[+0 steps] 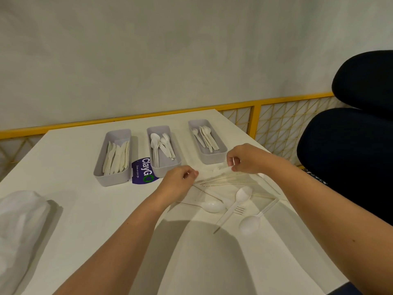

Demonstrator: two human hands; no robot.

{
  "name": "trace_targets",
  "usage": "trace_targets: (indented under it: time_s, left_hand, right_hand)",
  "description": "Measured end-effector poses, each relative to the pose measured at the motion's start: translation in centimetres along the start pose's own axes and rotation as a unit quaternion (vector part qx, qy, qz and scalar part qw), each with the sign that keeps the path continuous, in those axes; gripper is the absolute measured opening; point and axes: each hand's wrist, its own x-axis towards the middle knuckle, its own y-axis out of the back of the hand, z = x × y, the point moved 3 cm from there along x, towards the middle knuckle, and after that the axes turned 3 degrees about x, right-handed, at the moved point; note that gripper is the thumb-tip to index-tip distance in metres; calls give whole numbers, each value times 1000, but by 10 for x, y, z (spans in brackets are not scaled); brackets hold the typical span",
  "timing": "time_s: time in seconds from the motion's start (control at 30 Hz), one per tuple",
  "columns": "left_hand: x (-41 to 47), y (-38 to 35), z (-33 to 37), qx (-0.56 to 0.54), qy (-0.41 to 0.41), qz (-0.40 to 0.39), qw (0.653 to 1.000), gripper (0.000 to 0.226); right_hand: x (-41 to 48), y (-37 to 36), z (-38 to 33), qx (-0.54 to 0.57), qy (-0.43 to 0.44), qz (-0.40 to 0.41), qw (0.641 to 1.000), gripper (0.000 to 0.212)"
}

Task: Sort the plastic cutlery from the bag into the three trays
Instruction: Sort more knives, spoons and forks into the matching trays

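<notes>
Plastic cutlery (242,195), glossy white, one piece in pinch of right hand (246,159); left hand (176,182) grasp unclear.

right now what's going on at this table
A person is sorting plastic cutlery. The right hand pinches a white piece above the loose pile on the table. The left hand is curled at the pile's edge; whether it holds anything is unclear. The left tray holds knives, the middle tray spoons, the right tray forks. The bag lies at the far left.
</notes>
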Motion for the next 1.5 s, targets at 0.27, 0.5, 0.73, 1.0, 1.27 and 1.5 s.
trace_targets:
  time_s: [0.27,0.5,0.73,1.0,1.27,1.5]
  left_hand:
    - [-3,-2,19,-297,70,49,951,30]
    - [-2,0,29,-399,45,29,915,28]
    - [2,7,19,-450,93,35,887,36]
    - [-4,1,24,-423,117,6,898,34]
    - [-8,6,15,-378,122,-5,918,33]
    - [-9,9,12,-363,120,5,924,31]
  right_hand:
    - [-3,-10,-18,321,36,-52,945,17]
    - [-3,-23,-35,378,66,-116,916,10]
    - [9,-19,0,265,-51,3,963,12]
    - [28,-49,1,137,-209,94,964,43]
    - [37,-61,-10,233,-259,101,932,31]
    - [33,-67,-15,388,-222,173,877,21]
